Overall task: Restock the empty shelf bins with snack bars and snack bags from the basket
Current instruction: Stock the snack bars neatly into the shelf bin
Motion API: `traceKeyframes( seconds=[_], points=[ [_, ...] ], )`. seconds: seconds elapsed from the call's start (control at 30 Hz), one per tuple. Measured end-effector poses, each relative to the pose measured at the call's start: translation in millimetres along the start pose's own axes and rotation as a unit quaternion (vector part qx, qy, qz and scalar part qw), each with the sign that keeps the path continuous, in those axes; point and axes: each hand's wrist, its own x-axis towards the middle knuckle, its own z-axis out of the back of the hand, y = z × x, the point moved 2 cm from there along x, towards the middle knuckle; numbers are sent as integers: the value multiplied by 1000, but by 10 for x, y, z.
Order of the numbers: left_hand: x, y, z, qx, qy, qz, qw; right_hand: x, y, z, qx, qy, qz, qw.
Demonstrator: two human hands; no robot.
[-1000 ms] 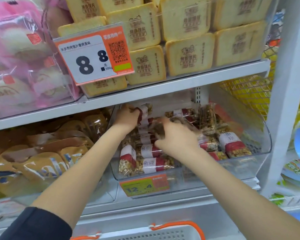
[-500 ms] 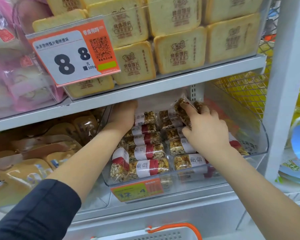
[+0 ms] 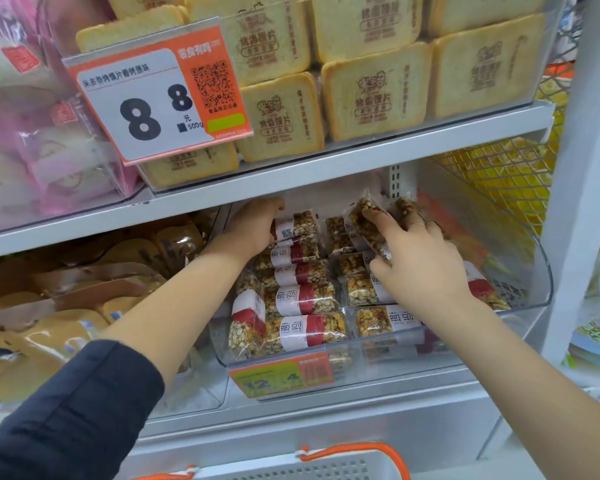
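Starting at the left, tan snack bags (image 3: 66, 306) already fill the neighbouring bin under the shelf, so the work in hand sits further right, in the clear bin (image 3: 520, 289) where snack bars are being lined up. The left hand (image 3: 253, 226) reaches deep to the back left corner and rests against the rearmost bar (image 3: 297, 226) of the left column; its fingers are hidden behind the bar, so I cannot tell whether it grips or only steadies the stack. In the middle, wrapped snack bars (image 3: 302, 299) lie in two neat rows running from the front wall toward the back. The right hand (image 3: 420, 261) is closed on one loose bar (image 3: 369, 226), thumb below and fingers above, holding it tilted over the back of the second row. To the right of that hand the bin has bare floor, with only a bar or two near the wall. This looks like the placing step, partly done. The next move probably calls for laying the held bar flat, label up, behind its neighbours, then fetching more from the white basket (image 3: 326, 465) with orange handles below.
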Motion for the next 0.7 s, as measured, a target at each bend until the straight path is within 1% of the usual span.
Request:
traceKeyframes(
  seconds=[0.07, 0.1, 0.13, 0.17, 0.2, 0.27, 0.3, 0.33, 0.37, 0.4, 0.43, 0.5, 0.57, 0.6, 0.7],
  points=[
    [-205, -109, 142, -3, -41, -13, 999, 1, 15, 1, 5, -9, -6, 1000],
    [-338, -170, 230, 23, -53, -20, 998, -3, 30, -3, 3, -14, -4, 1000],
    [-475, -227, 300, 67, -36, -28, 997, -6, 45, -11, -2, -18, 1, 1000],
    [-618, -278, 341, 117, 7, -37, 992, -12, 55, -20, -8, -19, 6, 1000],
    [-759, -309, 359, 161, 75, -45, 983, -20, 62, -27, -12, -19, 12, 1000],
    [-991, -330, 340, 251, 213, -43, 943, -35, 70, -25, -13, -18, 18, 1000],
    [-1077, -331, 312, 300, 254, -35, 919, -41, 70, -14, -8, -19, 17, 1000],
    [-1135, -351, 285, 333, 272, -24, 903, -44, 68, -4, 0, -20, 14, 1000],
    [-1162, -384, 252, 339, 271, -21, 901, -44, 66, 4, 7, -21, 10, 1000],
    [-1185, -426, 231, 317, 258, -26, 912, -45, 63, 7, 13, -20, 7, 1000],
    [-1201, -456, 197, 270, 246, -32, 930, -46, 61, 7, 17, -18, 5, 1000],
    [-1245, -481, 165, 139, 241, -24, 960, -48, 60, 10, 30, -15, 6, 999],
    [-1288, -466, 190, 15, 240, 27, 970, -44, 57, 17, 42, -15, 5, 999],
    [-1305, -466, 229, -29, 220, 54, 974, -40, 51, 16, 45, -14, 3, 999],
    [-1293, -471, 326, -103, 147, 103, 978, -35, 39, 25, 58, -12, 2, 998]
  ],
)
